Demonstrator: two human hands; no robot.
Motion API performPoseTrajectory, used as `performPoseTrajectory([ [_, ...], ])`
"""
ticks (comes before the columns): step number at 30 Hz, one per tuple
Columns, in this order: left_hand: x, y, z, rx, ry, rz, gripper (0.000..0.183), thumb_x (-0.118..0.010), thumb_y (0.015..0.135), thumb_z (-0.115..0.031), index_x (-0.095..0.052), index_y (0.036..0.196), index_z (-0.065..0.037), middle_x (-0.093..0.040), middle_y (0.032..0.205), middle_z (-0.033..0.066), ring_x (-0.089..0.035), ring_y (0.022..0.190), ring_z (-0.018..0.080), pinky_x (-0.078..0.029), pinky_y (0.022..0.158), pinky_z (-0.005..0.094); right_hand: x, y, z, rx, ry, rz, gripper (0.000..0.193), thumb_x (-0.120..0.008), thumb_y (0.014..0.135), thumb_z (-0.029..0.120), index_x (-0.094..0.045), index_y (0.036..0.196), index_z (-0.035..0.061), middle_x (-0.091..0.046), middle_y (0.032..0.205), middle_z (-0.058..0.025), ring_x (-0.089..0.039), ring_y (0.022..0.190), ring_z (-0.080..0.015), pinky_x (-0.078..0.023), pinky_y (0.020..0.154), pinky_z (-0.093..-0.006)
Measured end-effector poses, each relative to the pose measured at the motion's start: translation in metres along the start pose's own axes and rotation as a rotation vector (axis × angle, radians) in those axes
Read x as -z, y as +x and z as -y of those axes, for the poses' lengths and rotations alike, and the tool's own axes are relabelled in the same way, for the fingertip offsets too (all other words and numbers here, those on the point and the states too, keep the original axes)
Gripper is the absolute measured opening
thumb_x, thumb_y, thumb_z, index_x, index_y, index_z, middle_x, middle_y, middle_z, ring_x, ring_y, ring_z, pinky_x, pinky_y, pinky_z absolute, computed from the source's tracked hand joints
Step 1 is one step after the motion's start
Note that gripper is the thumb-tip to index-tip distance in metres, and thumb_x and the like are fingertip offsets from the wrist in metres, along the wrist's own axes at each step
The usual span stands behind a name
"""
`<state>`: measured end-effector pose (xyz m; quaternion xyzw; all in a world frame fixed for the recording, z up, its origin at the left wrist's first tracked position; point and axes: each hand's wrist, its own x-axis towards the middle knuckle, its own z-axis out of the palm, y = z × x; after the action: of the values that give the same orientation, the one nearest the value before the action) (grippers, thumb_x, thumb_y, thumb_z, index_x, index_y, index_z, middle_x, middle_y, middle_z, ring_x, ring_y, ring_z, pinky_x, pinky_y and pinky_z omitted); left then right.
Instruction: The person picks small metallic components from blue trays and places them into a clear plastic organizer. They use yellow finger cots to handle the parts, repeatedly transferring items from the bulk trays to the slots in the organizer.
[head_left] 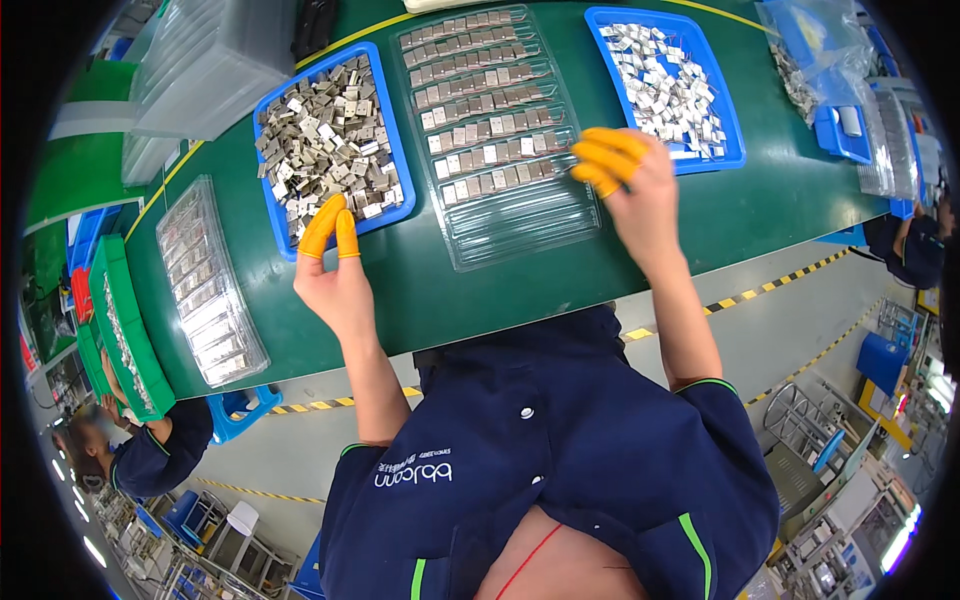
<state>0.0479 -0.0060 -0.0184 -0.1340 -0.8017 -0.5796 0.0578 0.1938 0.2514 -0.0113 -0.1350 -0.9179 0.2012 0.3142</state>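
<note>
Dark blue work clothing with green trim (pixel 560 450) fills the lower middle of the view, closest to the lens, and both bare forearms reach up from it to the green bench (pixel 470 290). Taking the clear ridged tray (pixel 495 130) at the centre of the bench as landmark: the right hand (pixel 630 185) is at its right edge, orange finger cots bunched together in a narrow grip over the tray's partly filled rows; a thin dark thing seems pinched there, but what it is I cannot tell. Rows of small grey metal pieces (pixel 470 70) fill the tray's far part, while its near rows are bare plastic.

Left of the tray, the left hand (pixel 335 270) has two orange-capped fingers side by side, tips touching the near rim of a blue bin (pixel 395 140) heaped with loose metal parts (pixel 325 140); whether that grip holds a piece is hidden. Right of the tray sits a second blue bin (pixel 730 110) of shinier parts, just beyond the right hand. Far left of the tray lies another clear tray (pixel 210 285), filled, beside green bins (pixel 125 330).
</note>
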Motion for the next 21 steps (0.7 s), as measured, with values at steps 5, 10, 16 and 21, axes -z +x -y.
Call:
performPoseTrajectory([
  [5,0.013,0.013,-0.004,-0.091,0.328,0.031,0.025,-0.070,0.071,-0.001,-0.069,0.096,-0.005,-0.065,0.091,0.0065,-0.057,0.086,0.0171,-0.044,0.081,0.0284,0.043,-0.004,-0.049,-0.354,-0.185,0.090,0.022,-0.066,0.070,0.003,-0.069,0.091,0.0058,-0.062,0.091,-0.0126,-0.057,0.083,-0.0286,-0.046,0.073,-0.0353],
  [10,0.019,0.024,-0.005,-0.238,0.527,0.177,0.026,-0.073,0.068,-0.007,-0.069,0.093,-0.006,-0.063,0.089,0.0101,-0.056,0.086,0.0248,-0.044,0.080,0.0330,0.048,0.013,-0.045,-0.290,-0.164,0.281,0.024,-0.064,0.066,-0.003,-0.068,0.089,0.0018,-0.061,0.088,-0.0148,-0.058,0.083,-0.0298,-0.047,0.074,-0.0372],
  [16,0.010,0.036,-0.012,-0.317,0.658,0.315,0.026,-0.076,0.064,-0.013,-0.069,0.087,-0.004,-0.062,0.088,0.0129,-0.053,0.086,0.0297,-0.042,0.079,0.0384,0.053,0.029,-0.042,-0.053,-0.403,0.424,0.021,-0.066,0.060,-0.005,-0.066,0.081,-0.0029,-0.060,0.086,-0.0142,-0.059,0.080,-0.0307,-0.048,0.070,-0.0393],
  [21,0.004,0.045,-0.015,-0.346,0.723,0.381,0.025,-0.078,0.061,-0.015,-0.069,0.081,-0.002,-0.061,0.082,0.0136,-0.053,0.083,0.0294,-0.043,0.076,0.0394,0.051,0.031,-0.047,-0.081,-0.452,0.449,0.016,-0.065,0.062,-0.004,-0.065,0.078,-0.0028,-0.060,0.085,-0.0136,-0.059,0.081,-0.0302,-0.048,0.070,-0.0397],
])
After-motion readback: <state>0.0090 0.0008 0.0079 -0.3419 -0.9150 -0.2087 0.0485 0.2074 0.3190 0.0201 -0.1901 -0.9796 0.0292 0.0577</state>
